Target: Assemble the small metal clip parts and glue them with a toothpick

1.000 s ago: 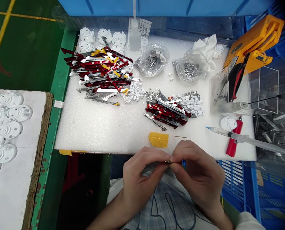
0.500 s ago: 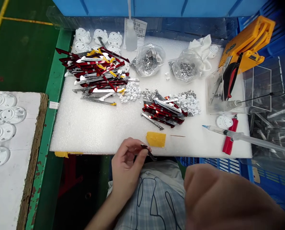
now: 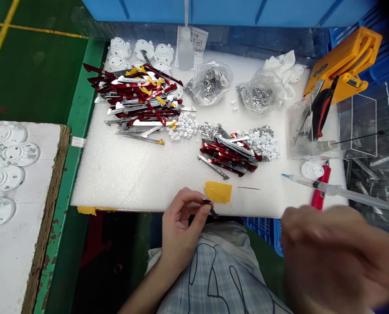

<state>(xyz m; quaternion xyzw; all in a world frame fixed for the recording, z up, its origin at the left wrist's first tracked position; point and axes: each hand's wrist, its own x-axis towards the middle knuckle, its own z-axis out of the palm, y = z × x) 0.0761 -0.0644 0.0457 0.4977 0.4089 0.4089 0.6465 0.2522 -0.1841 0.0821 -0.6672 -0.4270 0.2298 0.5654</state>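
Note:
My left hand (image 3: 184, 224) is at the front edge of the white foam board, with thumb and fingers pinched on a small dark, narrow part (image 3: 214, 213). Just beyond those fingertips lies a piece of yellow tape (image 3: 218, 192). My right hand (image 3: 338, 255) hangs at the lower right, close to the camera and smeared by motion. Its fingers look curled, but what they hold, if anything, does not show. The nearest things to it are a syringe (image 3: 336, 189) with a blue tip and a red-handled tool (image 3: 318, 196).
Red and silver strips (image 3: 138, 93) form a large pile at left, with a smaller pile (image 3: 230, 152) mid-board. White caps (image 3: 183, 126) and bags of metal bits (image 3: 210, 85) lie nearby. An orange tape dispenser (image 3: 344, 63) and clear box (image 3: 331, 131) stand at right.
My right hand has moved right and slightly up, toward the syringe. My left hand keeps its pinch on the dark part. The whole view has shifted slightly.

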